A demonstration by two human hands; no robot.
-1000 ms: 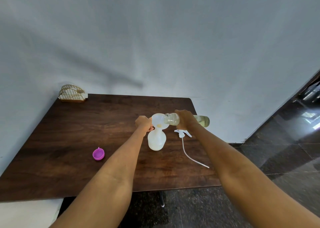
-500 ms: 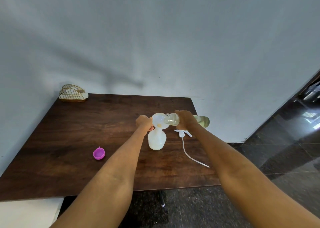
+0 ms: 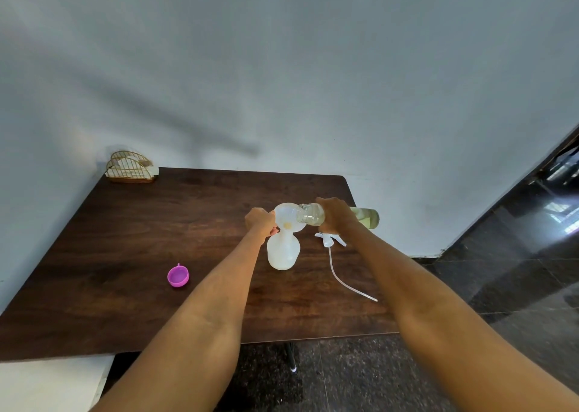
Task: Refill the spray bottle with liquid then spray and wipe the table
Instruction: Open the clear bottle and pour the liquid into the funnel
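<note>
A white translucent spray bottle stands on the dark wooden table with a white funnel in its neck. My left hand grips the funnel's left rim. My right hand holds a clear bottle of pale yellow liquid tipped on its side, its open mouth over the funnel. The white trigger sprayer head with its long dip tube lies on the table to the right of the spray bottle.
A purple cap lies on the table to the left. A gold wire napkin holder sits at the far left corner against the wall. Dark tiled floor runs to the right of the table.
</note>
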